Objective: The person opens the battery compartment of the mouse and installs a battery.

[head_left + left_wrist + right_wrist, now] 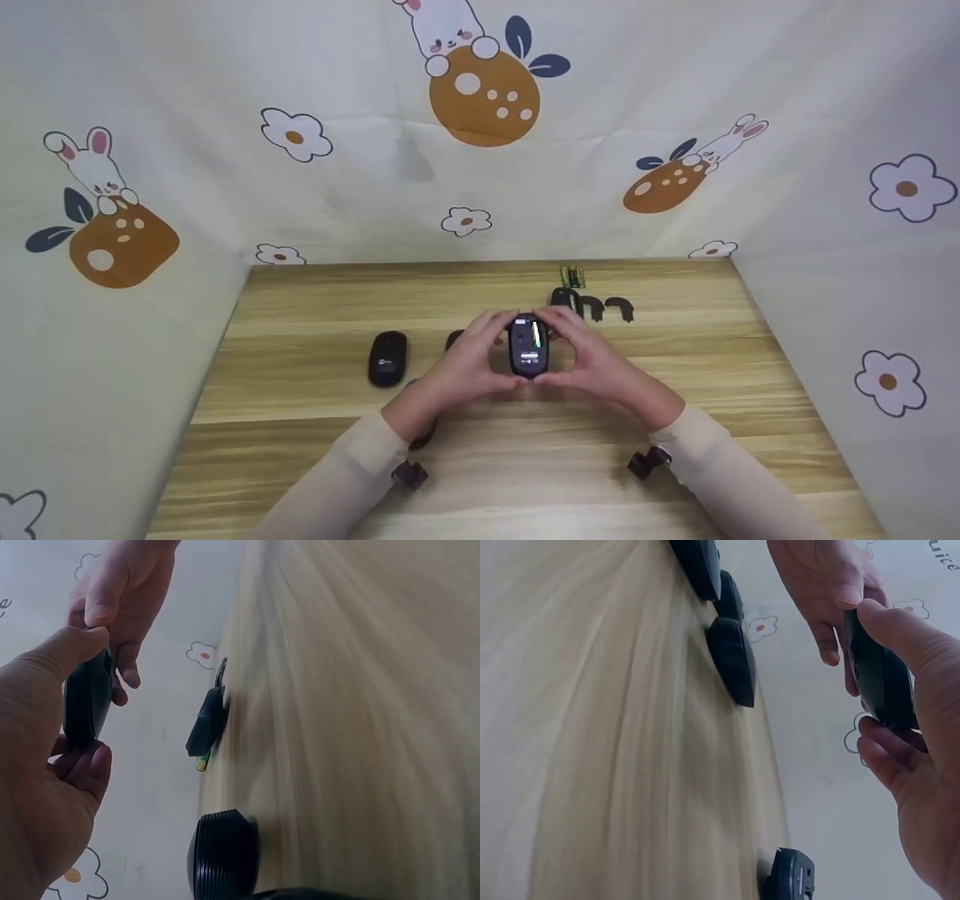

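A black computer mouse (528, 354) is held up off the table, its underside toward the head camera. A slot in that underside shows a bright, battery-like strip (536, 334). My left hand (471, 361) grips the mouse's left edge between thumb and fingers. From the opposite side my right hand (589, 356) holds it the same way, and the thumbs nearly meet at its lower end. In the left wrist view the mouse (88, 697) appears edge-on between both hands; the right wrist view likewise shows the mouse (881, 679) side-on.
Behind the right hand lies another mouse (564, 298) beside two dark curved pieces (592, 307), with several green batteries (572, 277) further back. At left is a black mouse (388, 360). The left hand and forearm partly cover two more dark objects. Patterned cloth (360, 187) surrounds the wooden table (300, 450).
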A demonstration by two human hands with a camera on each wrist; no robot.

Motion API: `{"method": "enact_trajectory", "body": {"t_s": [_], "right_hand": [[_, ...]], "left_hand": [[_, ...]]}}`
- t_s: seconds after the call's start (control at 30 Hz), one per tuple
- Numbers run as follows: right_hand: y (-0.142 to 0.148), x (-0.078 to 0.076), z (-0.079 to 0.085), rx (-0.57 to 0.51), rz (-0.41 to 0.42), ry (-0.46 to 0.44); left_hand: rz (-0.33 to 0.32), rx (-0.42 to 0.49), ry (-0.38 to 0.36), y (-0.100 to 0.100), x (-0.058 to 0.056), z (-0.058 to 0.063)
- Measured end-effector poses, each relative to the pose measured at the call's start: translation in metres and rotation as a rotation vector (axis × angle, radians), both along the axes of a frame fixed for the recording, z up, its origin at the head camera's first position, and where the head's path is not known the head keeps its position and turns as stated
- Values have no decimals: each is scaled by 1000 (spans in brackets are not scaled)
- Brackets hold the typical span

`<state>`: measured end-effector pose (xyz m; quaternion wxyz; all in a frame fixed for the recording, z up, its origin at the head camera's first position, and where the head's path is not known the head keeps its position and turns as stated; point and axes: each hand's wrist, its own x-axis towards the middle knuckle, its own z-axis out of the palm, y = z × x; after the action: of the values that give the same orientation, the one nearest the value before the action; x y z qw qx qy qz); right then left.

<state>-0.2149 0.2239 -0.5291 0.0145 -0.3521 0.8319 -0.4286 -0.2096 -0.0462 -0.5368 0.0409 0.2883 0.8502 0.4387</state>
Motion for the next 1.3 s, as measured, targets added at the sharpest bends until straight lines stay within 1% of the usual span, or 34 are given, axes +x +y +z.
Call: {"method": "enact_trajectory", "body": {"t_s": [0.17, 0.3, 0.4, 0.53, 0.7, 0.83, 1.0, 1.13, 1.3], "right_hand": [[3, -13, 1, 18, 33, 2], [6, -22, 1, 87, 18, -8], [9, -29, -1, 132, 0, 14], [12, -41, -3, 152, -3, 59], [15, -54, -6, 176, -15, 67], [18, -63, -10, 200, -33, 54], [21, -73, -17, 211, -60, 8], [21, -81, -22, 220, -76, -23], [21, -89, -27, 216, -71, -25]], "left_hand": [[-8, -36, 17, 2, -12, 1], [2, -75, 24, 5, -21, 1], [8, -108, 25, 9, -29, 3], [4, -140, 33, 12, -40, 3], [-6, -169, 40, 19, -56, 0], [-4, -201, 27, 24, -66, -2], [5, -252, 20, 29, -76, -5], [14, -276, 10, 33, -83, -8], [10, -285, 9, 36, -89, -12]]}}
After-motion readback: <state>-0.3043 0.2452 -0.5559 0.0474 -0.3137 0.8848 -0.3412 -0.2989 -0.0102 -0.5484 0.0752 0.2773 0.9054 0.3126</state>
